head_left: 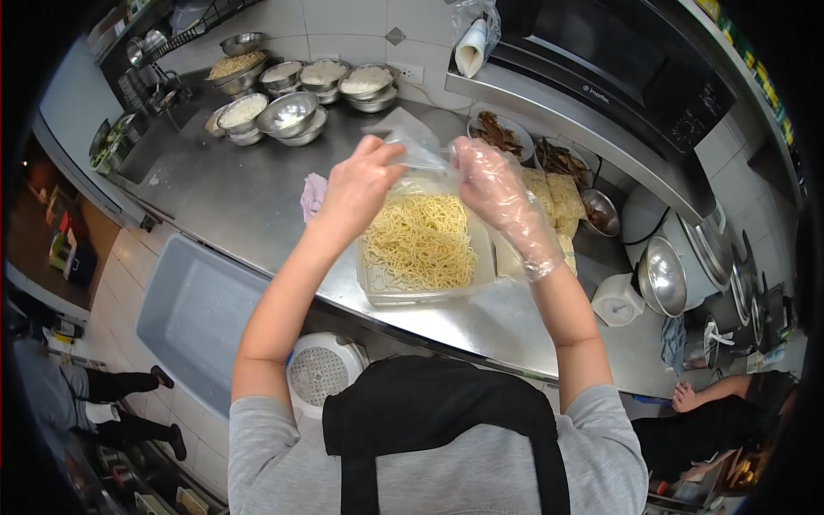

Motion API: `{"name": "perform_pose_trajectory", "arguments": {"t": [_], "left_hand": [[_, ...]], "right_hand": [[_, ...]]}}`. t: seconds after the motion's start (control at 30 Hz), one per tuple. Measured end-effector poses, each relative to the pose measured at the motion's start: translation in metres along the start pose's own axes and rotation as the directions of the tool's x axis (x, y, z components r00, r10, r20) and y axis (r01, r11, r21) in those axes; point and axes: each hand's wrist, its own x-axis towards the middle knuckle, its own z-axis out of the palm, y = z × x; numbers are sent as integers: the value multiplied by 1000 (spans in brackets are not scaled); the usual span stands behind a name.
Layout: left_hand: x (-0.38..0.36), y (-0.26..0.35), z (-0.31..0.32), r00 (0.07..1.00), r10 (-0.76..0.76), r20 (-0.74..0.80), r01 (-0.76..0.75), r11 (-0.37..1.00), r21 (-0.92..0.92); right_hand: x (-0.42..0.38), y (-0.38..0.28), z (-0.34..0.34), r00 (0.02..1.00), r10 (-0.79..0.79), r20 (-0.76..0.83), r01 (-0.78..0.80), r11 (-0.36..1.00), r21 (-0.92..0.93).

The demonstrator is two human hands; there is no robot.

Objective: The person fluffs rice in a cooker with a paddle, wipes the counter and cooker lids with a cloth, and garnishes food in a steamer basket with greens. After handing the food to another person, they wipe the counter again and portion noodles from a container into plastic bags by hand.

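Note:
My bare left hand [365, 178] is closed, its fingers pinching one side of a clear plastic bag [416, 142]. On the other side, my right hand [496, 187], in a clear plastic glove, also grips the bag with bent fingers. The bag spans the gap between both hands, above the far end of a translucent plastic container [421, 296]. Yellow noodles [421, 240] lie loose in that container, below and between my hands. Whether the bag holds anything is not visible.
Several steel bowls [287, 116], some with white food, stand at the back left. Bagged noodles [554, 197], plates of dark brown food [498, 133] and a scale [617, 300] are right. A grey tub [193, 309] is below left. Co-workers stand at both sides.

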Motion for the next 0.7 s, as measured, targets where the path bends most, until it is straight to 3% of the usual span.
{"name": "perform_pose_trajectory", "arguments": {"t": [0.03, 0.1, 0.13, 0.17, 0.2, 0.23, 0.3, 0.37, 0.43, 0.47, 0.53, 0.57, 0.63, 0.67, 0.7], "left_hand": [[-3, -3, -1, 1000, -2, -2, 2, 1000, 7], [-12, -10, 0, 987, -149, 64, 148, 989, 31], [-19, -15, 0, 986, -154, 65, 151, 988, 39], [-26, -22, -1, 967, -252, -37, 252, 968, 2], [-34, -27, -3, 928, -348, -135, 345, 938, -45], [-43, -30, -6, 926, -353, -133, 351, 935, -39], [-60, -33, -12, 827, -496, -264, 464, 868, -177], [-75, -27, -11, 800, -547, -246, 498, 835, -234], [-85, -18, -11, 765, -613, -196, 551, 781, -294], [-91, -15, -11, 764, -613, -201, 551, 782, -290], [-101, -10, -11, 716, -681, -154, 613, 718, -330], [-104, -11, -11, 711, -687, -153, 619, 713, -329], [-113, -10, -9, 712, -684, -157, 616, 717, -327], [-114, -7, -9, 706, -691, -155, 623, 711, -326], [-112, -4, -9, 676, -725, -132, 644, 669, -371]], "right_hand": [[5, 0, 1, 999, 1, 36, 0, 1000, -8], [9, 1, 7, 998, -68, -5, 68, 998, -18], [10, 3, 13, 999, -38, 4, 37, 990, 140], [12, 5, 19, 1000, -10, 18, 4, 956, 293], [11, 8, 23, 983, 105, 150, -142, 954, 264], [7, 18, 43, 983, 100, 153, -139, 952, 272], [-6, 38, 100, 804, 253, 538, -331, 942, 51], [-28, 17, 127, 715, 180, 675, -167, 982, -85], [-70, -9, 143, 791, 62, 609, -25, 997, -69], [-79, -12, 144, 793, 57, 607, -21, 998, -65], [-93, -10, 144, 785, -186, 591, 224, 974, 8], [-87, -7, 128, 781, -190, 595, 228, 974, 13], [-72, 9, 95, 594, 4, 804, 162, 979, -124], [-69, 15, 98, 588, -2, 809, 166, 979, -118], [-64, 22, 103, 557, 139, 819, -72, 990, -120]]}}
